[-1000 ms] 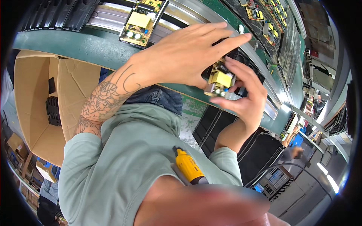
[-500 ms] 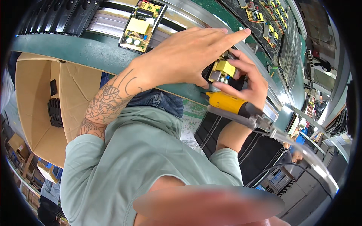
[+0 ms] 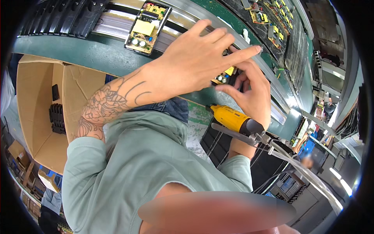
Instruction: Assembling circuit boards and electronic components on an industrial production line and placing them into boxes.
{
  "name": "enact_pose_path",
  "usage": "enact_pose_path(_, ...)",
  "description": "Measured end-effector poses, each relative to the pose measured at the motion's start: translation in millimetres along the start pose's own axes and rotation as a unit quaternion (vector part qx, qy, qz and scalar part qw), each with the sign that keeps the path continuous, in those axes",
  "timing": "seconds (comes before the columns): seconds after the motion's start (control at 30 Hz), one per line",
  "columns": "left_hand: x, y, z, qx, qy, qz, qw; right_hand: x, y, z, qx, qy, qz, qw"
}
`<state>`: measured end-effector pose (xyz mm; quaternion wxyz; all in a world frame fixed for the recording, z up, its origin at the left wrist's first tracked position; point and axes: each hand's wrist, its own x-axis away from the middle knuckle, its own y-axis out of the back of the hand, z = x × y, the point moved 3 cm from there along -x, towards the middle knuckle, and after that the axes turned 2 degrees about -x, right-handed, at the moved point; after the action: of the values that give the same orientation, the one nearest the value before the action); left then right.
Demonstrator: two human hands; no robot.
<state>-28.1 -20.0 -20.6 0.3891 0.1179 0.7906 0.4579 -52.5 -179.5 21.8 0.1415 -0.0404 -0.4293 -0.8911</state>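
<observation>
My left hand (image 3: pixel 200 60) reaches across a circuit board (image 3: pixel 223 78) with yellow and silvery parts, hiding most of it. Its fingers are spread, the index finger stretched to the right; the thumb is hidden. My right hand (image 3: pixel 255 87) is curled around the board's right side, thumb at the near edge and fingers at the far one. A dark casing shows in part beneath the board. Left of my hands, a second circuit board (image 3: pixel 143 28) sits in a black casing on the metal rail. Just below my right hand hangs a yellow and black handheld tool (image 3: pixel 230 117), touched by neither hand.
Black casings (image 3: pixel 80 17) stand in a row at the far left. An open cardboard box (image 3: pixel 37 84) holds black parts beside the green bench (image 3: pixel 85 52). Several boards (image 3: pixel 274 34) lie on the dark surface at the far right. A metal arm (image 3: pixel 290 160) carries the yellow tool.
My left hand has shifted slightly down over the board and its fingers have spread and bent. My right hand has moved slightly left, and the board is more covered. The yellow tool has swung slightly.
</observation>
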Motion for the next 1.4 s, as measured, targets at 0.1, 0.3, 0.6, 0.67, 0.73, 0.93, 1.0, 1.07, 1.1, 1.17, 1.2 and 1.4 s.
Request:
enact_pose_path(0.1,7.7,21.9,11.6,-0.071,-0.020,0.030,0.997,1.2,21.1,-5.3,-0.041,0.123,-0.029,0.991)
enact_pose_path(0.3,35.5,72.1,32.7,-0.155,0.041,0.104,0.982,-80.5,80.3,-45.1,0.196,0.153,-0.103,0.963)
enact_pose_path(0.6,36.7,50.7,-16.7,0.207,-0.018,-0.012,0.978,-176.8,94.1,-128.2,0.310,0.163,-0.088,0.933)
enact_pose_path(0.67,35.6,36.2,-11.9,0.237,-0.012,-0.017,0.971,-167.9,96.0,-124.7,0.328,0.148,-0.086,0.929)
enact_pose_path(0.73,27.7,27.8,-8.0,0.293,0.024,-0.039,0.955,-152.7,96.3,-117.9,0.312,0.159,-0.112,0.930)
enact_pose_path(0.93,-11.6,0.5,-2.7,0.549,0.206,-0.107,0.803,-93.9,92.0,-61.9,0.170,0.222,-0.195,0.940)
enact_pose_path(1.0,-21.1,-8.6,-0.4,0.644,0.278,-0.113,0.704,-72.4,89.5,-39.3,0.079,0.246,-0.194,0.946)
enact_pose_path(1.07,-28.9,-16.1,4.8,0.669,0.269,-0.083,0.688,-50.8,82.8,-17.7,0.141,0.289,-0.193,0.927)
enact_pose_path(1.1,-32.7,-19.5,6.7,0.691,0.260,-0.057,0.672,-39.6,78.1,-5.6,0.203,0.333,-0.189,0.901)
enact_pose_path(1.17,-40.6,-26.1,4.7,0.735,0.237,0.001,0.636,-24.0,71.5,5.6,0.325,0.410,-0.181,0.833)
enact_pose_path(1.2,-41.7,-27.1,2.0,0.736,0.235,0.005,0.635,-22.1,70.9,3.0,0.326,0.406,-0.183,0.834)
enact_pose_path(1.4,-37.3,-26.0,-6.9,0.776,0.256,-0.043,0.575,-9.3,62.6,-3.7,0.280,0.421,-0.263,0.822)
